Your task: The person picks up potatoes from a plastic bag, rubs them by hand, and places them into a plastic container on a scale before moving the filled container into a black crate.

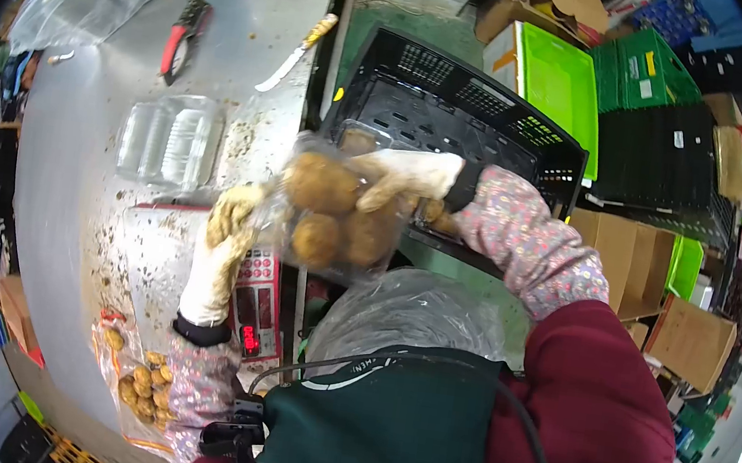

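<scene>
In front of me is a clear plastic clamshell pack [325, 190] with several large, round brown pieces inside; they look like mushrooms. My right hand [411, 176], in a soiled white glove, reaches over its right side with the fingers bent onto it. My left hand [234, 218], gloved too, has its fingers curled at the pack's left edge. The pack is held between table and crate. Beneath my left forearm is a red and white scale [256, 305] with a lit red display. A black crate [490, 107] stands to the right, with packs at its near side.
On the metal table [73, 145] lie an empty clear clamshell [169, 141], a knife [299, 53], a red-and-black cutting tool [181, 40] and dark crumbs. A bag of small brown pieces [146, 389] lies near my left sleeve. Cardboard boxes [635, 257] and a green crate [559, 88] stand right.
</scene>
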`<state>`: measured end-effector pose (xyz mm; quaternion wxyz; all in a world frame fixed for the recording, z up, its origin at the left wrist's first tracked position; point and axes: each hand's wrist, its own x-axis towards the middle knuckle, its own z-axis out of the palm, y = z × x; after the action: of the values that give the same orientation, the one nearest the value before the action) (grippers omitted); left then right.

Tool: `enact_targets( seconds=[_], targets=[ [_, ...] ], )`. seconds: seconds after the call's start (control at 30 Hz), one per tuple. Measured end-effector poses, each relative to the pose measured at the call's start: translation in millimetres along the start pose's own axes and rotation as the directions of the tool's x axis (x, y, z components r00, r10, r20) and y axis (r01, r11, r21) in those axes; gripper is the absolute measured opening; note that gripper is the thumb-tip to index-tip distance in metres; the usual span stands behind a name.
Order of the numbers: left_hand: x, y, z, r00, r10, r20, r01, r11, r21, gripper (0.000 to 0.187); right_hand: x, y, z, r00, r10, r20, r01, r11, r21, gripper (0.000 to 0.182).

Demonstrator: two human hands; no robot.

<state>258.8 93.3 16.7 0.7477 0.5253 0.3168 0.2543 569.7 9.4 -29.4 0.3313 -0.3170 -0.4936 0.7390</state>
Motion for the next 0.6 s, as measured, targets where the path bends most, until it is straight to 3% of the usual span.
enact_targets(
  seconds=[0.03,0.07,0.1,0.13,0.17,0.2,0.23,0.27,0.33,0.37,0.43,0.47,0.5,0.53,0.6],
  targets=[
    [18,4,6,0.999,-0.037,0.007,0.036,0.997,0.065,0.052,-31,-3,-4,0.986,0.070,-0.149,-0.083,0.993,-0.080,0.073],
    [33,7,11,0.997,-0.075,0.011,0.073,0.989,0.130,0.053,-62,20,-11,0.960,0.063,-0.273,-0.053,0.998,0.042,0.073],
    [44,22,18,0.992,-0.079,-0.097,0.109,0.926,0.361,0.057,-94,35,-11,0.899,0.101,-0.425,-0.008,0.977,0.215,0.067],
    [59,1,-12,0.967,0.148,-0.208,0.056,0.672,0.739,0.060,-124,47,-13,0.850,0.169,-0.499,0.038,0.925,0.379,0.059],
    [68,-15,-39,0.903,0.322,-0.284,0.139,0.407,0.903,0.063,-156,70,-16,0.751,0.221,-0.623,0.085,0.902,0.424,0.052],
    [74,-36,-84,0.884,0.394,-0.253,0.241,0.079,0.967,0.065,-182,88,-14,0.600,0.283,-0.749,0.128,0.889,0.439,0.048],
    [77,-19,-74,0.876,0.282,-0.390,0.418,-0.045,0.907,0.064,-213,112,-16,0.505,0.325,-0.800,0.143,0.882,0.449,0.044],
    [84,-35,-103,0.870,0.433,-0.234,0.308,-0.109,0.945,0.055,-241,140,-16,0.400,0.338,-0.852,0.158,0.890,0.427,0.041],
    [79,-37,-127,0.904,0.173,-0.391,0.395,0.012,0.919,0.041,-278,186,-10,0.209,0.371,-0.905,0.164,0.899,0.407,0.043],
    [77,-41,-134,0.907,0.174,-0.384,0.389,0.007,0.921,0.041,-291,203,-5,0.150,0.419,-0.896,0.170,0.882,0.440,0.043],
    [78,-55,-155,0.916,0.217,-0.338,0.246,0.363,0.899,0.031,-307,240,4,0.043,0.505,-0.862,0.131,0.852,0.506,0.043],
    [79,-53,-156,0.916,0.217,-0.338,0.247,0.360,0.900,0.031,-311,257,9,-0.006,0.544,-0.839,0.085,0.837,0.541,0.043],
    [80,-48,-155,0.918,0.193,-0.346,0.245,0.410,0.879,0.028,-313,268,14,0.077,0.579,-0.812,0.149,0.798,0.584,0.040],
    [82,-44,-156,0.920,0.171,-0.353,0.243,0.459,0.855,0.026,-325,308,13,0.173,0.611,-0.772,0.201,0.746,0.635,0.053],
    [85,-47,-173,0.912,0.198,-0.358,0.257,0.404,0.878,0.024,-326,313,13,0.057,0.807,-0.588,-0.029,0.590,0.807,0.075]
  ],
)
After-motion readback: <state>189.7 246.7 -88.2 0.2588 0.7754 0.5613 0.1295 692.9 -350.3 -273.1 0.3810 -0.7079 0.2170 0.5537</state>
